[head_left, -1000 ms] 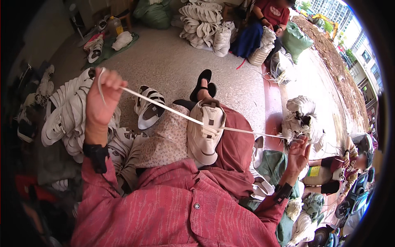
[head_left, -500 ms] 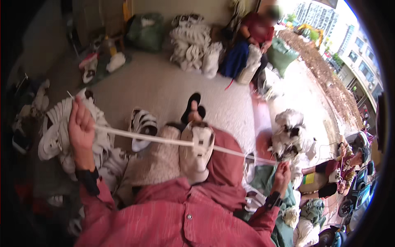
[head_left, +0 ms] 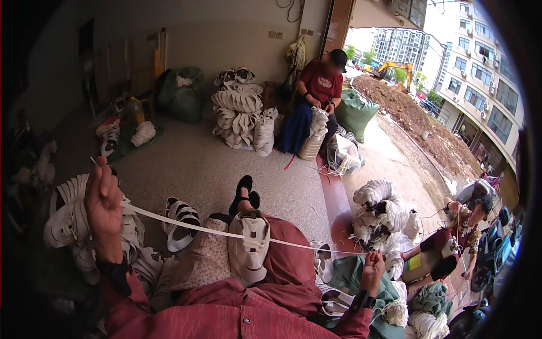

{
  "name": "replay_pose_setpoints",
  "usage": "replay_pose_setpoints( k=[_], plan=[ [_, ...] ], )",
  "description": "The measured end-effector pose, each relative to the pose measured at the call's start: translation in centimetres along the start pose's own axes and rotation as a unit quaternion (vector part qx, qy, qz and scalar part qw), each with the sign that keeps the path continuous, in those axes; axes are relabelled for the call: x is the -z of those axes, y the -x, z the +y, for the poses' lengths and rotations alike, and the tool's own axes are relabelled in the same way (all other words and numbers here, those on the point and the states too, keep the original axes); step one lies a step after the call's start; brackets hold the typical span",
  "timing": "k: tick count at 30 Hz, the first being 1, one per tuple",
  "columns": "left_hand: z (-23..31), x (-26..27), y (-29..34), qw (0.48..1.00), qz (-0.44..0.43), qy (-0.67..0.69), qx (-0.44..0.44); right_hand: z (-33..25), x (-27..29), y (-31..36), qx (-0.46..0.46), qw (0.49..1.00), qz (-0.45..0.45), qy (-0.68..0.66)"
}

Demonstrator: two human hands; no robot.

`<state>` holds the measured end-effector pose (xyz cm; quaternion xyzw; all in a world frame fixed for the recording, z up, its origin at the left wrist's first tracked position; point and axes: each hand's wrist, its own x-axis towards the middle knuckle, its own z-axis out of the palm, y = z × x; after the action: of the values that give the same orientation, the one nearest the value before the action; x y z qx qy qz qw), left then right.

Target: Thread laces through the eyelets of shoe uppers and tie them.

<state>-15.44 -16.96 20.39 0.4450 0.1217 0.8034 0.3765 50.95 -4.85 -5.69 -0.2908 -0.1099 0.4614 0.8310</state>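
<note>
On my lap lies a white shoe upper (head_left: 248, 244), its toe end toward me. A long flat white shoelace (head_left: 186, 225) runs across its eyelet area and out to both sides. My left hand (head_left: 105, 206), raised at the left, grips one part with closed fingers, and a short lace end sticks up above them. Lower and to the right, my right hand (head_left: 372, 272) pinches the other side of the lace near its end. Exactly how the lace passes through the eyelets is too small to make out.
Piled white shoe uppers (head_left: 73, 217) lie beside my left arm; a single strappy upper (head_left: 180, 221) sits nearer my knee. Green sacking (head_left: 353, 277) lies by my right hand, with bundled uppers (head_left: 378, 206) beyond. One co-worker (head_left: 319, 85) sits ahead, another (head_left: 460, 234) at the right.
The view has tilted upward and shifted right, so my hands and lap appear lower. Both hands still hold the lace spread wide across the shoe upper, which stays on my lap.
</note>
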Motion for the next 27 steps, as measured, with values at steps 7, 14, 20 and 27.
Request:
replay_pose_setpoints(
  k=[7,14,20,27],
  plan=[
    [-2.2,-2.6,1.3,0.952,0.042,-0.300,0.052,-0.7,-1.1,1.8,0.006,0.990,0.075,0.118],
    [-10.6,-5.1,2.4,0.898,-0.086,-0.360,0.238,-0.4,0.3,1.4,0.046,0.956,0.139,0.254],
    [-17.5,-4.7,3.7,0.813,-0.286,-0.453,0.227,-0.3,0.7,2.0,0.027,0.946,0.091,0.309],
    [-23.3,-3.9,5.0,0.719,-0.429,-0.547,0.009,1.0,-1.3,2.6,0.027,0.977,0.013,0.210]
  ],
)
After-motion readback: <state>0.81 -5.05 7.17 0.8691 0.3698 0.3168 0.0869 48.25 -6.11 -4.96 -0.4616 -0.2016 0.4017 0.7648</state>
